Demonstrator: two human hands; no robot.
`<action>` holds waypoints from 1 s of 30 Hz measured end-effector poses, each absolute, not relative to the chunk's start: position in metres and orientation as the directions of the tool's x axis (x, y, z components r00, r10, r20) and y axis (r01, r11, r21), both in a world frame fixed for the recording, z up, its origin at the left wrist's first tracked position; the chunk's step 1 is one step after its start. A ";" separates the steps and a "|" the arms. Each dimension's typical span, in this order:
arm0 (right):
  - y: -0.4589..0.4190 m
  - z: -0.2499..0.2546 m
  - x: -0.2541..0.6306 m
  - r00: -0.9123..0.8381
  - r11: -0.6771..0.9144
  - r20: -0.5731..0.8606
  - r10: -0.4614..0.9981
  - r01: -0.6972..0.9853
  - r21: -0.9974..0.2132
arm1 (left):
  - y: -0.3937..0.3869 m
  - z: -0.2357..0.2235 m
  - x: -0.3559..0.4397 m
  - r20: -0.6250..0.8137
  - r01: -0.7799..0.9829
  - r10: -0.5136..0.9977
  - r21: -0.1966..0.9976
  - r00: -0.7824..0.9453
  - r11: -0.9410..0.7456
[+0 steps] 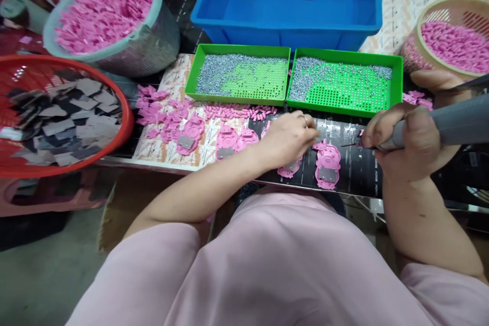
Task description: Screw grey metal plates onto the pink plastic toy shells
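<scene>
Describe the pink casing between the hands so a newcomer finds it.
Before the large blue bin sits the right green tray. Nearer the camera lies the pink casing with a gray plate; unlike its neighbours, it lies right of the left hand.

The worktop [353,175] before me is long and narrow, with a patterned surface at its left and a black surface more to the right. Along its front edge lies an uneven row of pink cases [327,155]; part of this row is hidden from me. Toward the left edge spreads a loose heap of flat pink pieces [151,107]. Farther from the front edge, small pink pegs [237,111] are scattered just before two green trays [233,98], which stand end to end.
</scene>
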State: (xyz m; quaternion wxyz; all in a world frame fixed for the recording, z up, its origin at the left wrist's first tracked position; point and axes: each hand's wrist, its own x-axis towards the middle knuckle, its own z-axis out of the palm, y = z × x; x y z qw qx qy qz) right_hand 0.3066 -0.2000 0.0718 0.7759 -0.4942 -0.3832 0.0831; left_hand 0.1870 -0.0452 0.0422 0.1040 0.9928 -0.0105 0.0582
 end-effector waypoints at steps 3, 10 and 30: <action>-0.204 0.071 0.307 0.696 0.488 0.507 0.508 0.253 -0.835 | -0.063 0.034 0.187 0.052 -0.017 -0.006 0.225 0.999 -0.974; -0.208 0.070 0.307 0.721 0.471 0.502 0.477 0.272 -0.839 | -0.059 0.020 0.189 0.008 0.018 0.021 0.258 1.000 -0.966; -0.214 0.070 0.306 0.789 0.370 0.423 0.445 0.269 -0.889 | -0.086 0.021 0.200 0.167 -0.030 -0.011 0.109 0.986 -0.994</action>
